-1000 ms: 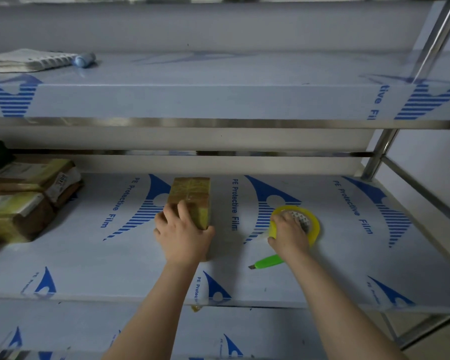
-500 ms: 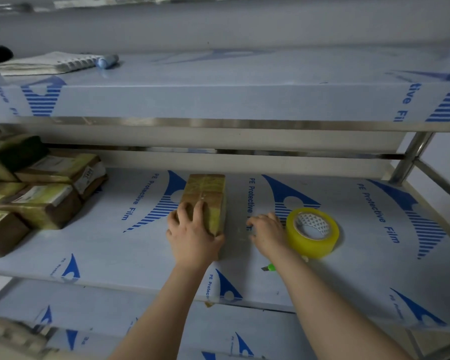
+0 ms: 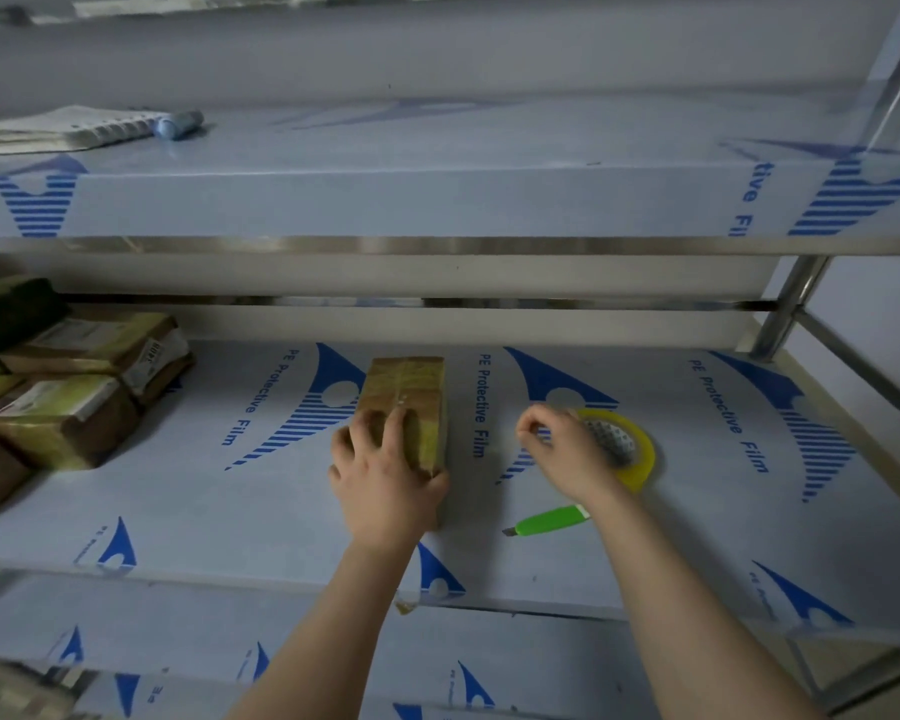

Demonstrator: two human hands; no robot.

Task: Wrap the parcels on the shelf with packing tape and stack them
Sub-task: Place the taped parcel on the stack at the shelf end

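Parcel (image 3: pixel 405 389): your left hand (image 3: pixel 385 485) grips its near end. Right of parcel: tape roll (image 3: pixel 641 459), your right hand (image 3: pixel 567 454) over it, fingers curled, hold unclear; green cutter (image 3: pixel 549 521), nearer.

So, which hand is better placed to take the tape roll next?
The right hand. It is at the yellow tape roll, covering its left edge, while the left hand is busy gripping the parcel and sits farther from the roll.
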